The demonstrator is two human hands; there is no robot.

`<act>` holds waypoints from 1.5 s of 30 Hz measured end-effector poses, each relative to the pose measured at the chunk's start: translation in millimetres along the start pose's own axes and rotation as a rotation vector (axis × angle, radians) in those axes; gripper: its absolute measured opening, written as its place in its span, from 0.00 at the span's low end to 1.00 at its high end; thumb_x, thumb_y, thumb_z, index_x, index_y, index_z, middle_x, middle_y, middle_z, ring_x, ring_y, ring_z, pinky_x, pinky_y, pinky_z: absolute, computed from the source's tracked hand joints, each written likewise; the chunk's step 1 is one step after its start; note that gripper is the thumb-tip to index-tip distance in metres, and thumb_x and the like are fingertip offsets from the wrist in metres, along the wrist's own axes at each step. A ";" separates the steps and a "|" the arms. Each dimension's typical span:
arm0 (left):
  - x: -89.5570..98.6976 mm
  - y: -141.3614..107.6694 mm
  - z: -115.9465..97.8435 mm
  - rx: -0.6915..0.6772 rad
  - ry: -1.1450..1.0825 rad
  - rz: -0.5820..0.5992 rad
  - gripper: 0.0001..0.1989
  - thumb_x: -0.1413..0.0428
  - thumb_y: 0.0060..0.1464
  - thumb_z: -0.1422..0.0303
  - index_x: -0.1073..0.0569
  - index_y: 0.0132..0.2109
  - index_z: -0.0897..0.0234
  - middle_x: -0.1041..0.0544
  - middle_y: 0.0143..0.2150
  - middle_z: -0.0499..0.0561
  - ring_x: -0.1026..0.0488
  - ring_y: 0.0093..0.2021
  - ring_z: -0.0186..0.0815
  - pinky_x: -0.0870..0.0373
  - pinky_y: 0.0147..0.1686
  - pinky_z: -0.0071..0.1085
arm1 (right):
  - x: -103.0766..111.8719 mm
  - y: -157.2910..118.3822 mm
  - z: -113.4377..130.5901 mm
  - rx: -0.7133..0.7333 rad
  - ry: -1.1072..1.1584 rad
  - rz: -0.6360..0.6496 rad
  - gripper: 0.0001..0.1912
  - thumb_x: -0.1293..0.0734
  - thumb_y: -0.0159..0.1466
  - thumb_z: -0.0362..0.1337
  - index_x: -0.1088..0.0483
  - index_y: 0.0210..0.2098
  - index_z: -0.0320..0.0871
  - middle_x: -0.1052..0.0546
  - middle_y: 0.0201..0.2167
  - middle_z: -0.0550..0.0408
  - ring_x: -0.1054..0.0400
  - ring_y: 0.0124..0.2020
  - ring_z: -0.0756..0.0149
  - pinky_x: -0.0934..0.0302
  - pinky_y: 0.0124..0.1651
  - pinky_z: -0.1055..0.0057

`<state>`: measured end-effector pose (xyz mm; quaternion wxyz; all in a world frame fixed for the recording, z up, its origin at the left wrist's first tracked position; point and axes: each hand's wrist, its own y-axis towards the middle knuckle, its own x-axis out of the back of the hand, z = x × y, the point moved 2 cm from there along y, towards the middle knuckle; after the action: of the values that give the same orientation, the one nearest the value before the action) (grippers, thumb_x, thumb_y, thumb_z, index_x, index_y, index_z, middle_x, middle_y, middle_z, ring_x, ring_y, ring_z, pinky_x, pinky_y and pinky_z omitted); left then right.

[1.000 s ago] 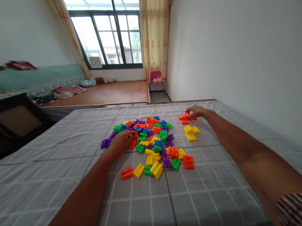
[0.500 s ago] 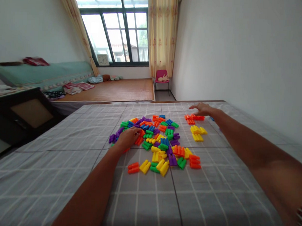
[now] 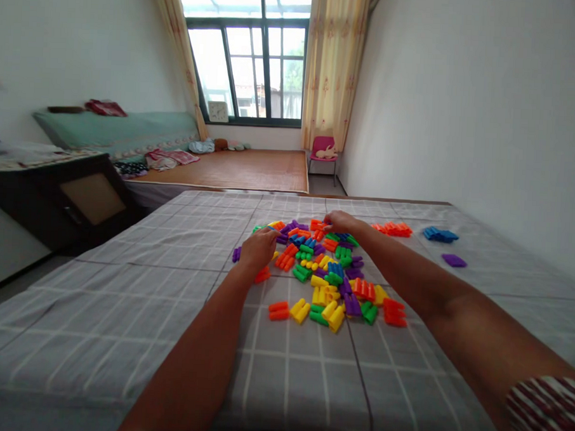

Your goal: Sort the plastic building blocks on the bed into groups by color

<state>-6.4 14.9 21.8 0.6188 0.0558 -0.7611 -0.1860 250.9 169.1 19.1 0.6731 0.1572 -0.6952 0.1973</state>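
Observation:
Joined-tube plastic building blocks in orange, yellow, green, blue and purple form a loose heap on the checked cloth. My left hand is at the heap's left edge, fingers pinched, with a bit of blue block showing at the tips. At the far side of the heap, my right hand has its fingers closed around a small blue block, mostly covered by them. An orange block lies just left of those fingers. My right forearm hides part of the heap's right side.
Right of the heap lie an orange group, a blue group and a single purple block. The grey checked cloth covers the surface. A dark cabinet stands at left, a pink chair beyond.
My right hand has come left from above the orange group to the far edge of the heap. My left hand has shifted slightly over the heap's left side. The view has turned a little left.

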 end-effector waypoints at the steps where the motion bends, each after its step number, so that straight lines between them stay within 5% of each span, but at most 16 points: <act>1: -0.2 0.2 -0.5 -0.006 -0.002 -0.004 0.16 0.53 0.61 0.69 0.25 0.51 0.55 0.24 0.50 0.51 0.28 0.49 0.38 0.31 0.46 0.31 | -0.9 0.8 1.3 0.014 0.025 -0.010 0.19 0.29 0.56 0.42 0.25 0.45 0.41 0.22 0.45 0.46 0.28 0.44 0.57 0.38 0.42 0.71; 7: -1.1 -0.4 -6.6 -0.029 -0.014 -0.010 0.16 0.53 0.61 0.69 0.24 0.50 0.54 0.24 0.50 0.50 0.28 0.49 0.37 0.31 0.45 0.30 | 13.1 -11.6 -6.2 0.141 0.240 -0.056 0.21 0.27 0.52 0.35 0.27 0.46 0.45 0.22 0.45 0.55 0.28 0.44 0.62 0.37 0.45 0.72; 14: -3.4 -1.2 -6.9 -0.036 -0.019 0.008 0.18 0.53 0.60 0.70 0.25 0.51 0.54 0.24 0.51 0.49 0.28 0.50 0.37 0.32 0.47 0.30 | 22.4 -40.3 -23.8 0.255 0.349 0.086 0.21 0.33 0.54 0.26 0.24 0.46 0.47 0.21 0.45 0.57 0.27 0.43 0.65 0.36 0.43 0.76; 22: -7.0 -0.9 -3.8 -0.036 -0.018 0.042 0.18 0.54 0.59 0.70 0.24 0.50 0.53 0.23 0.51 0.49 0.28 0.49 0.37 0.32 0.46 0.30 | 6.5 -60.2 -9.6 0.225 0.224 -0.038 0.18 0.32 0.57 0.35 0.24 0.47 0.44 0.21 0.45 0.52 0.28 0.43 0.61 0.37 0.45 0.72; 27: -11.6 0.3 -0.5 -0.048 -0.026 0.039 0.18 0.53 0.58 0.70 0.23 0.50 0.54 0.23 0.50 0.49 0.27 0.49 0.37 0.32 0.48 0.31 | -0.1 -67.9 -8.4 0.208 0.225 -0.135 0.17 0.32 0.56 0.31 0.25 0.45 0.45 0.21 0.44 0.53 0.28 0.44 0.62 0.37 0.47 0.71; 30: -13.7 0.9 1.4 -0.076 -0.038 0.028 0.18 0.53 0.58 0.70 0.23 0.49 0.53 0.23 0.50 0.48 0.27 0.49 0.36 0.32 0.49 0.31 | 11.0 -71.1 -34.1 0.179 0.329 -0.187 0.23 0.30 0.54 0.31 0.29 0.51 0.43 0.22 0.46 0.51 0.28 0.45 0.63 0.36 0.48 0.70; 34: -12.6 1.3 1.8 -0.080 -0.031 0.034 0.18 0.54 0.58 0.69 0.23 0.49 0.54 0.23 0.49 0.49 0.27 0.48 0.36 0.32 0.49 0.30 | 35.8 -76.9 -96.9 0.001 0.376 -0.278 0.27 0.30 0.55 0.29 0.33 0.54 0.41 0.23 0.48 0.49 0.29 0.47 0.64 0.36 0.50 0.70; 37: -10.8 1.4 1.0 -0.073 -0.014 0.054 0.18 0.54 0.59 0.69 0.23 0.49 0.54 0.23 0.49 0.49 0.27 0.48 0.36 0.32 0.48 0.30 | 38.8 -81.8 -133.3 -0.124 0.350 -0.199 0.29 0.31 0.55 0.27 0.35 0.56 0.40 0.23 0.49 0.47 0.28 0.45 0.64 0.34 0.47 0.70; 45: -10.0 1.1 0.6 -0.078 0.006 0.075 0.18 0.53 0.58 0.69 0.24 0.50 0.54 0.23 0.49 0.50 0.27 0.49 0.37 0.32 0.47 0.30 | 7.8 -83.7 -150.9 -0.156 0.229 -0.040 0.29 0.31 0.54 0.29 0.32 0.55 0.42 0.22 0.48 0.50 0.27 0.45 0.63 0.35 0.47 0.72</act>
<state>-4.6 19.1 12.8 0.6292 0.0036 -0.7531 -0.1921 422.9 169.8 34.5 0.7622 0.0949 -0.6236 0.1458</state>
